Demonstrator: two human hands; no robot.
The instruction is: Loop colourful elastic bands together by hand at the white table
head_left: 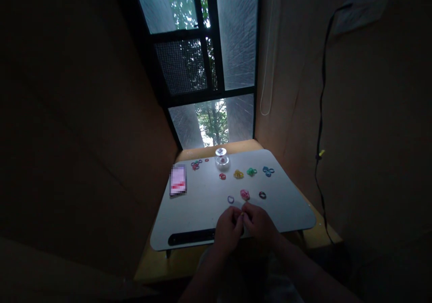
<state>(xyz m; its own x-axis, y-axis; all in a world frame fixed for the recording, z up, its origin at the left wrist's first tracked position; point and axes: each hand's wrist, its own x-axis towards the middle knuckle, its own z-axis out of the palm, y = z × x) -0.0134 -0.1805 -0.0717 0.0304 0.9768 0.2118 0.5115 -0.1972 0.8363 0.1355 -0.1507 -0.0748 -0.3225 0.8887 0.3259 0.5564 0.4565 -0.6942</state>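
From my end I see a smooth white worktop (199, 204) with rounded corners. The left hand (228, 225) and right hand (259, 222) meet above the middle of its near edge. A clear, round jar (222, 161) stands by the far edge. Just beyond the fingers lie a tangled pink bundle (245, 194), a dark ring (262, 192) and a thin lilac ring (228, 199). Both hands' fingertips pinch a reddish bit (242, 214), its shape unclear.
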